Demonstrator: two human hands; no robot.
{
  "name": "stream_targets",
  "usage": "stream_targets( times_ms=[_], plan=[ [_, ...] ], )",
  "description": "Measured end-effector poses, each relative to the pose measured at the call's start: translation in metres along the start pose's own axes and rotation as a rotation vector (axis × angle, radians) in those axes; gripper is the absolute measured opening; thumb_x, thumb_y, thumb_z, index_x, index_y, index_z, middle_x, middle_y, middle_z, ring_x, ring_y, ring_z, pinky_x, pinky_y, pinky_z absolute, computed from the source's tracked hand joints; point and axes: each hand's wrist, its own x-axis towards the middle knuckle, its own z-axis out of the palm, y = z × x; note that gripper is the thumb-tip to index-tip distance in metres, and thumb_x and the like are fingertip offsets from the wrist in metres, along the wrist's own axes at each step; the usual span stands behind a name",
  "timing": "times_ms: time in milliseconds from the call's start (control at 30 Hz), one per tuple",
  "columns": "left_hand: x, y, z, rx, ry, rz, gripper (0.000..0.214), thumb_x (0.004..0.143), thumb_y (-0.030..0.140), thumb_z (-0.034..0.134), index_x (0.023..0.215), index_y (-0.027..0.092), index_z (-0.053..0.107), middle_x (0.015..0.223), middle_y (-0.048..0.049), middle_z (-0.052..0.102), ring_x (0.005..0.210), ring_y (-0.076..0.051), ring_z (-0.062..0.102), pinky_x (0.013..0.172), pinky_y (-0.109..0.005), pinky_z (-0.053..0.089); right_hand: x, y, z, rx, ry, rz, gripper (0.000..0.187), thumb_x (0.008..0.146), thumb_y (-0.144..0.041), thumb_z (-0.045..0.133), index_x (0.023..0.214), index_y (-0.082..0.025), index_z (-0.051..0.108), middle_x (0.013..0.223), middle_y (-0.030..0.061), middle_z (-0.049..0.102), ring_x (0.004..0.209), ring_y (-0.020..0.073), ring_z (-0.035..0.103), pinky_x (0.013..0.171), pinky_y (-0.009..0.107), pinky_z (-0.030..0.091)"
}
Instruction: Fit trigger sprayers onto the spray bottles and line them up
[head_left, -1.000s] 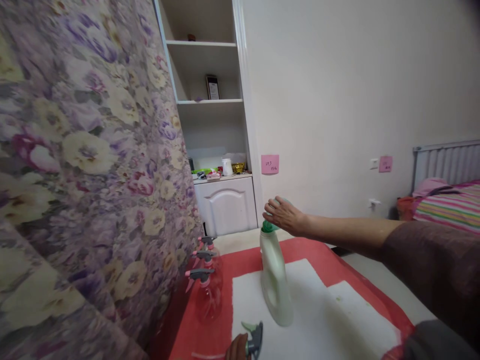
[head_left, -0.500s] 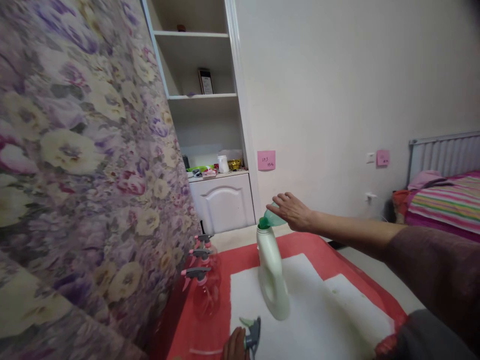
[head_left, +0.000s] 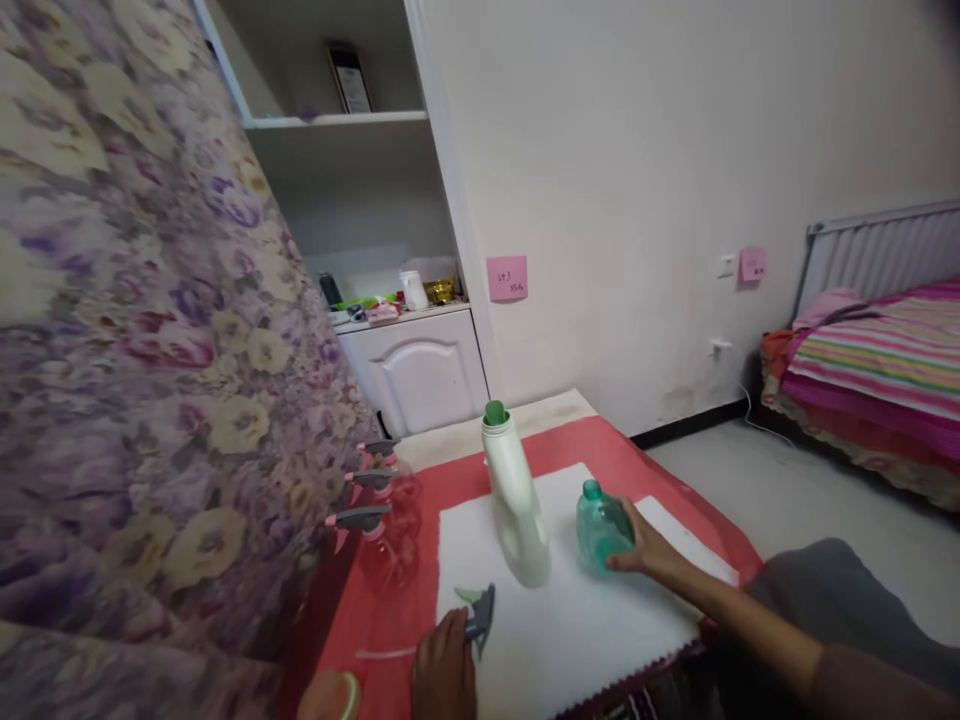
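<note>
My right hand [head_left: 641, 540] is wrapped round the side of a clear green spray bottle [head_left: 596, 530] without its top. The bottle is upright at the right part of the white sheet [head_left: 577, 635]. My left hand [head_left: 444, 665] grips a grey and pale green trigger spray head [head_left: 482, 618] at the near edge; its thin tube [head_left: 386, 655] sticks out to the left. Between the hands, a pale green jug [head_left: 517, 510] with a handle stands on the sheet. A green piece [head_left: 494, 411] sits in its mouth.
Several clear pink spray bottles [head_left: 386, 565] with grey triggers stand in a row at the left on the red cloth [head_left: 420, 600]. A floral curtain [head_left: 187, 450] hangs close beside them. A rounded pinkish thing [head_left: 322, 697] at the bottom edge is unclear.
My right hand has brought the green bottle from its tilt at the jug's mouth down to the right, now upright. The green piece stays in the jug. My left hand keeps the spray head.
</note>
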Motion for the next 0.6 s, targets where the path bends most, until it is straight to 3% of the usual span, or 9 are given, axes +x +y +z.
stream_targets(
  times_ms=[100,233,433,600],
  plan=[
    [0.001,0.008,-0.007,-0.035,-0.049,-0.048,0.033,0.091,0.021,0.042,0.116,0.020,0.064,0.112,-0.0068,0.071,0.102,-0.023,0.065,0.090,-0.040,0.053,-0.033,0.020,0.015,0.108,-0.007,0.089,0.084,0.053,-0.030,0.079,0.129,-0.029,0.045,0.125,0.0084,0.060,0.119,0.0351,0.057,0.100,0.052,0.045],
    [0.001,0.008,-0.010,-0.063,-0.082,-0.089,0.032,0.091,0.024,0.042,0.114,0.017,0.063,0.112,-0.0091,0.071,0.104,-0.023,0.064,0.091,-0.040,0.053,-0.053,0.031,0.025,0.170,-0.007,0.181,0.090,0.053,-0.032,0.080,0.133,-0.025,0.038,0.135,0.0117,0.051,0.130,0.0356,0.046,0.110,0.052,0.035],
    [0.009,0.011,-0.019,-0.052,-0.132,-0.133,0.032,0.090,0.016,0.038,0.111,0.018,0.062,0.109,-0.0081,0.070,0.103,-0.021,0.065,0.090,-0.038,0.054,-0.062,0.030,0.027,0.140,-0.059,0.172,0.094,0.060,-0.032,0.078,0.140,-0.023,0.030,0.144,0.0132,0.040,0.138,0.0337,0.035,0.116,0.050,0.026],
    [0.026,0.023,-0.038,-0.067,-0.057,-0.120,0.030,0.089,0.018,0.039,0.110,0.015,0.060,0.106,-0.0113,0.070,0.101,-0.023,0.066,0.090,-0.040,0.054,-0.060,0.022,0.027,0.138,-0.040,0.181,0.092,0.061,-0.028,0.076,0.141,-0.024,0.031,0.142,0.0129,0.040,0.138,0.0342,0.036,0.116,0.051,0.027]
  ],
)
